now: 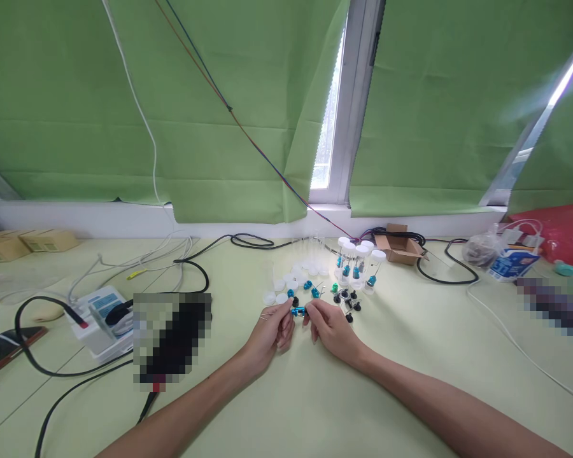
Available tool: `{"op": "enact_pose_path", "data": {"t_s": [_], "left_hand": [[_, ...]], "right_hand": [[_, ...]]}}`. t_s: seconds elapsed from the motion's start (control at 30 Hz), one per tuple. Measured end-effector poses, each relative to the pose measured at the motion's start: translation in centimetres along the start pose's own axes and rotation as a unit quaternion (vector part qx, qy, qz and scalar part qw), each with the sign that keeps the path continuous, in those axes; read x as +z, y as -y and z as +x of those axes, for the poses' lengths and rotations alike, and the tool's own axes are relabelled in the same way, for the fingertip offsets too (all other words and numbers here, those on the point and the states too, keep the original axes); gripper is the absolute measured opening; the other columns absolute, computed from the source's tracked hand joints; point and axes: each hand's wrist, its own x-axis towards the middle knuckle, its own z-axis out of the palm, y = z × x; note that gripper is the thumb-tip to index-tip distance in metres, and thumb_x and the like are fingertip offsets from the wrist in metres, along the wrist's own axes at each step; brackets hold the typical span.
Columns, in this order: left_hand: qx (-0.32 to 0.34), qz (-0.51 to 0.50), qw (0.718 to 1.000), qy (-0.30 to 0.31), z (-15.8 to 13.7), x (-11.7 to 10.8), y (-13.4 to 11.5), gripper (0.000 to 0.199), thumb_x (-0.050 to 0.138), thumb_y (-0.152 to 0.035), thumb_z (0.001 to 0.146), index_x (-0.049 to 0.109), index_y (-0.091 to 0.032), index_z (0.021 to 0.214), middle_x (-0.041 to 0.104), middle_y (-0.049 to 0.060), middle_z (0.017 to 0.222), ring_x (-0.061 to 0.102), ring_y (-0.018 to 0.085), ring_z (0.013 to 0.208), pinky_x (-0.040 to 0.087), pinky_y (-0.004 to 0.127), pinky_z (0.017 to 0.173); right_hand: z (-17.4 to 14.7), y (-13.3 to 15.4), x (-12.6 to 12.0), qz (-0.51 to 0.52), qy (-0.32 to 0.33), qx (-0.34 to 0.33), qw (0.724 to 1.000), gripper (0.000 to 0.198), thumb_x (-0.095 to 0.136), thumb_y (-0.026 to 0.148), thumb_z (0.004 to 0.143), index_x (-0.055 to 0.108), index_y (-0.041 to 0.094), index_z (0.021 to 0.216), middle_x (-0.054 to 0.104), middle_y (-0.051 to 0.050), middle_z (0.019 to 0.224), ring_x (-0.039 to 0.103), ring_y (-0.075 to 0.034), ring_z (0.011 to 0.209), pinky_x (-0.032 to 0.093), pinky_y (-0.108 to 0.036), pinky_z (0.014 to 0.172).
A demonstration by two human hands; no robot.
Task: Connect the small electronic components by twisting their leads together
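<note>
In the middle of the table, my left hand (273, 326) and my right hand (328, 323) meet at a small blue metal piece (298, 312). Fingertips of both hands pinch it, one at each end. A thin metal wire or pin (266, 315) pokes out at the left side of my left hand. Just beyond my fingers lie loose blue metal pieces (308, 285), one green piece (335, 287) and a group of small black knobs with metal stems (349, 302). White round caps (281, 285) are scattered to the left of these.
Several clear tubes with white lids (360, 251) stand behind, blue parts inside. Further back are uncapped clear tubes (318, 245) and an open cardboard box (400, 247). A white power strip (102, 318) and black cables (33, 366) lie left; a red bag (566, 232) is far right.
</note>
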Motion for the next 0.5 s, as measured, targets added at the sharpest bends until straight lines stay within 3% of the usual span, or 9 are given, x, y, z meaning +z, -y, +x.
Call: {"op": "enact_pose_path", "data": {"t_s": [0.1, 0.17, 0.37, 0.5], "left_hand": [[-0.001, -0.010, 1.000, -0.002, 0.03, -0.09, 0.00, 0.051, 0.060, -0.045, 0.086, 0.036, -0.018, 0.050, 0.036, -0.006, 0.039, 0.027, 0.005, 0.032, 0.019, 0.022, 0.036], [-0.002, -0.010, 1.000, 0.002, 0.04, -0.10, 0.03, 0.050, 0.059, -0.045, 0.086, 0.037, -0.018, 0.050, 0.036, -0.006, 0.039, 0.027, 0.005, 0.032, 0.019, 0.021, 0.036], [0.011, 0.013, 1.000, 0.006, 0.09, 0.00, 0.08, 0.052, 0.059, -0.046, 0.086, 0.037, -0.018, 0.048, 0.037, -0.006, 0.039, 0.028, 0.005, 0.032, 0.020, 0.021, 0.037], [0.018, 0.032, 0.999, 0.018, 0.04, -0.07, 0.34, 0.053, 0.057, -0.050, 0.086, 0.038, -0.018, 0.049, 0.036, -0.006, 0.039, 0.027, 0.005, 0.032, 0.019, 0.022, 0.037]], "right_hand": [[-0.13, 0.04, -0.01, 0.020, 0.000, -0.003, 1.000, 0.025, 0.050, 0.043, 0.094, 0.056, 0.020, 0.100, 0.063, -0.002, 0.087, 0.055, -0.009, 0.050, 0.046, -0.023, 0.050], [-0.13, -0.01, 0.01, 0.022, 0.003, -0.006, 1.000, 0.025, 0.053, 0.042, 0.092, 0.055, 0.020, 0.104, 0.062, -0.002, 0.086, 0.055, -0.010, 0.050, 0.047, -0.024, 0.050], [0.09, 0.02, -0.03, 0.025, 0.009, -0.007, 1.000, 0.025, 0.051, 0.043, 0.092, 0.054, 0.019, 0.092, 0.057, 0.002, 0.068, 0.053, -0.010, 0.047, 0.045, -0.023, 0.048], [0.01, -0.13, -0.08, 0.026, 0.022, 0.005, 0.999, 0.037, 0.046, 0.048, 0.095, 0.050, 0.020, 0.073, 0.053, 0.004, 0.056, 0.048, -0.009, 0.041, 0.039, -0.022, 0.045]]}}
